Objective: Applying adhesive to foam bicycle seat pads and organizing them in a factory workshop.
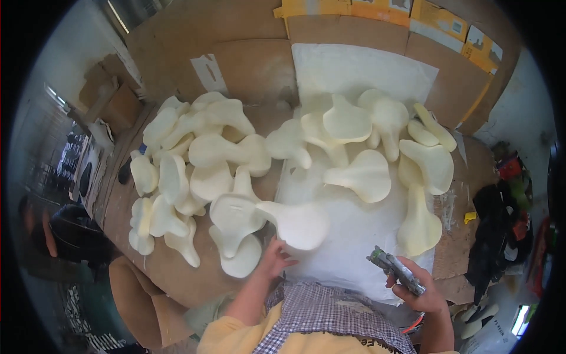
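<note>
Many pale cream foam pads shaped like bicycle saddles lie about on the table. The brightest saddle pad (303,227) lies in front of me, its narrow nose reaching left over another saddle pad (236,215). At its lower left edge is my left hand (275,259), fingers apart, one fingertip at or very near the foam. Whether that finger presses on the pad I cannot tell. My right hand (421,292), to the right, is closed round a grimy grey spray gun (396,270) crusted with green residue, its front pointing up and left.
A heap of saddle pads (206,153) covers the left side of the table; more lie on a white sheet (354,230) to the right. Cardboard walls (247,65) stand behind. An open cardboard box (132,301) is at lower left, dark cloth (489,230) at right.
</note>
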Demonstrator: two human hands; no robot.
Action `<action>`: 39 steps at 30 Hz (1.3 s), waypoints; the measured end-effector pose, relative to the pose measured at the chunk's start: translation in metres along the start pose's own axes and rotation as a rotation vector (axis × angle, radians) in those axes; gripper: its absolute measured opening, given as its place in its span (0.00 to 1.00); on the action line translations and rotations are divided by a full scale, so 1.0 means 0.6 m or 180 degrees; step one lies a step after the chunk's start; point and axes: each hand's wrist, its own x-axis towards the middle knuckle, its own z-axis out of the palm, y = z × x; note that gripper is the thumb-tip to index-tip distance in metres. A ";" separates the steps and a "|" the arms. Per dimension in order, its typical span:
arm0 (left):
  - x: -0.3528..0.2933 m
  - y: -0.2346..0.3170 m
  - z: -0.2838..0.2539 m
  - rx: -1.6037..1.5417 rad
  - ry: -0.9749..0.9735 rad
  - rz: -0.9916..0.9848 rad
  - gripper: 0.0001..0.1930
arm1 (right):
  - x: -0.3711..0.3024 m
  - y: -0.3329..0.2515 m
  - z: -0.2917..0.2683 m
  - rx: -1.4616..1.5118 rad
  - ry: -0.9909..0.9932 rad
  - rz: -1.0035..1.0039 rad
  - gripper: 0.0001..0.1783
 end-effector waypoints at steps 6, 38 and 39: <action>0.039 -0.021 0.015 0.1396 0.0882 0.1606 0.39 | -0.016 -0.033 0.005 -0.0086 -0.0183 0.0293 0.32; 0.388 0.295 0.011 0.5919 0.1813 0.2410 0.42 | 0.195 -0.039 -0.027 0.0933 0.0880 0.0212 0.31; 0.397 0.284 0.032 0.5908 0.1774 0.2414 0.42 | 0.206 -0.037 -0.027 0.0915 0.0830 0.0188 0.31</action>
